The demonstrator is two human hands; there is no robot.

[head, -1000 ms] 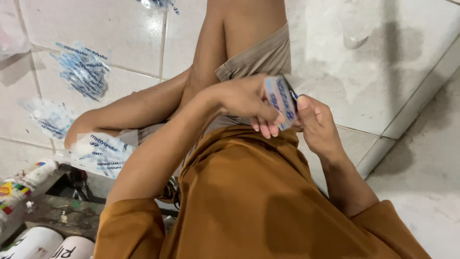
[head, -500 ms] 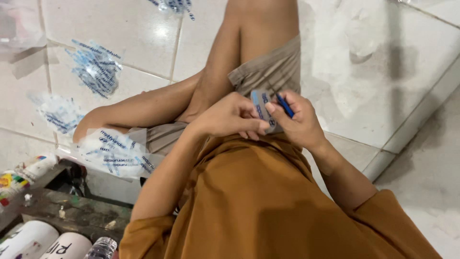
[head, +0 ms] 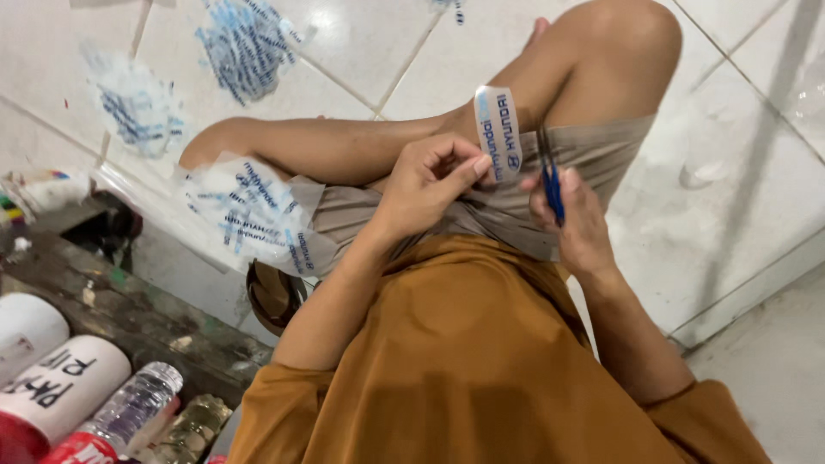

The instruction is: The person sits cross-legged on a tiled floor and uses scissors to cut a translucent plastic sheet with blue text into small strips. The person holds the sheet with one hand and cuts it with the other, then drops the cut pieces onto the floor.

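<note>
The left hand (head: 430, 185) pinches a small, glossy rounded sticker with blue printing (head: 498, 129) between thumb and fingers, holding it upright over the lap. The right hand (head: 576, 219) is closed around blue-handled scissors (head: 550, 180) just beside it. This piece looks cut free; a clear printed sheet (head: 249, 215) on the left knee and more sheets (head: 245, 43) on the far white floor tiles seem uncut.

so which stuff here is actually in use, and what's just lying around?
In use:
left hand pinching the printed sticker strip
right hand with the blue-handled scissors
bag of printed stickers against the leg

Lying about:
sticker piles on the tile floor
plastic water bottle
white containers
</note>
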